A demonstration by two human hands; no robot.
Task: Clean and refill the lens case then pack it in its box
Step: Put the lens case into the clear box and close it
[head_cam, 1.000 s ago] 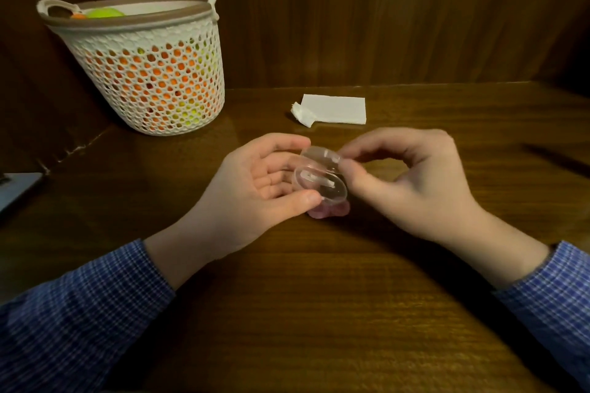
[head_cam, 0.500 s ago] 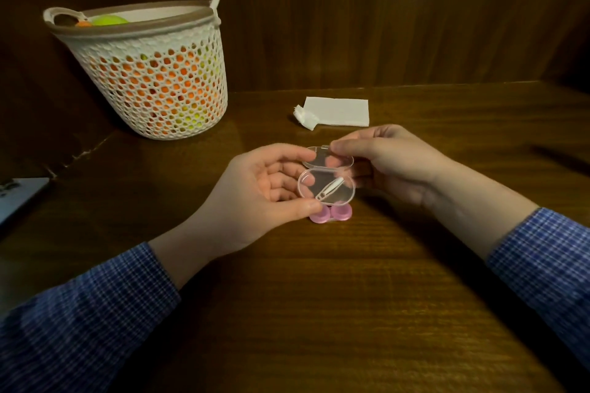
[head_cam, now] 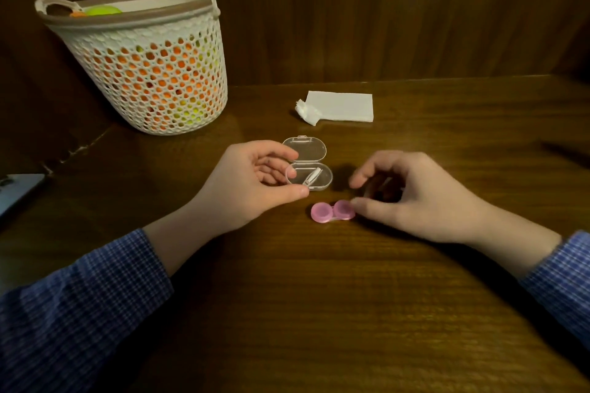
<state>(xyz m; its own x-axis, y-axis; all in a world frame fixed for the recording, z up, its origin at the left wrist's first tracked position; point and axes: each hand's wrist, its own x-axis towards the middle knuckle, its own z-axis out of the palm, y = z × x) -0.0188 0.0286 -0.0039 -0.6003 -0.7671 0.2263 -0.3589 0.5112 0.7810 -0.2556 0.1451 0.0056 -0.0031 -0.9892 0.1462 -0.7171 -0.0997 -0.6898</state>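
A small clear plastic box (head_cam: 314,179) lies open on the wooden table (head_cam: 319,297), its lid (head_cam: 305,149) flipped back flat. White tweezers (head_cam: 311,178) rest in its base. My left hand (head_cam: 252,188) grips the base's left end between thumb and fingers. A pink two-cup lens case (head_cam: 332,211), both caps on, sits on the table just in front of the box. My right hand (head_cam: 415,191) hovers to the case's right, fingers curled and apart, its thumb tip touching the case's right cap.
A white mesh basket (head_cam: 143,73) of orange and green items stands at the back left. A folded white tissue (head_cam: 338,106) lies behind the box. A grey flat object (head_cam: 19,191) pokes in at the left edge. A wooden wall closes the back.
The box's lid has swung fully open and the box has come down onto the table. My right hand let go of the lid and dropped to the pink case.
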